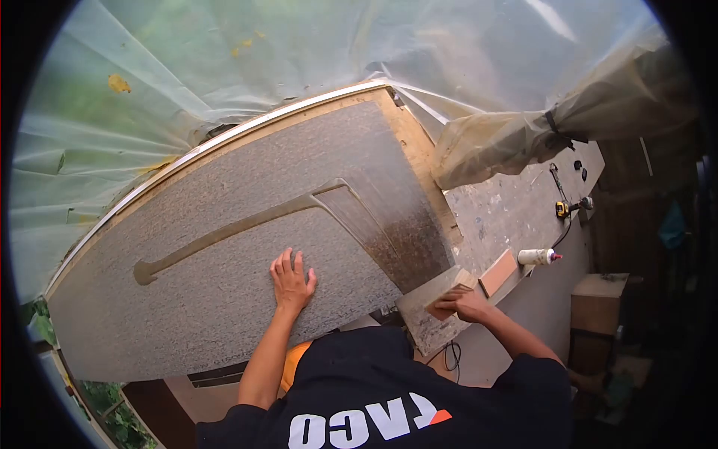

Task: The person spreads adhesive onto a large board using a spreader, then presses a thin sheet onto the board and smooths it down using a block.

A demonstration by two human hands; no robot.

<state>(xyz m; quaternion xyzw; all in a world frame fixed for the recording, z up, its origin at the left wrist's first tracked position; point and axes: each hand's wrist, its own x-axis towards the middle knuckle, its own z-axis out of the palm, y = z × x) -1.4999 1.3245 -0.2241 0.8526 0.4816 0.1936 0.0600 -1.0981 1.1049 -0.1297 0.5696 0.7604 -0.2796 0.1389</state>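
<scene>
One left hand lay on top of a big grey speckled panel, near the edge close to the person. It held nothing, and its fingers were a little bit apart, with the thumb out to the side. The right hand was closed around a small reddish-brown block. That hand was past the right end of the grey panel, over a stained board. A pale piece with stripy edges was right by its fingers, but I cannot tell if it was joined to the block.

The grey panel lay flat and reached far out to the left. On it, past the left hand, was a long brown bent shape with a round bump at its left end. The right end of the panel had a dark shiny patch. Light brown wood showed along the far side and the right end, and a white strip ran along the far edge.

To the right, an orange-brown flat piece lay on a spotty worktop, just beside a white bottle with a dark pink tip. Farther off was a yellow and black power tool. See-through plastic sheeting hung behind it all.
</scene>
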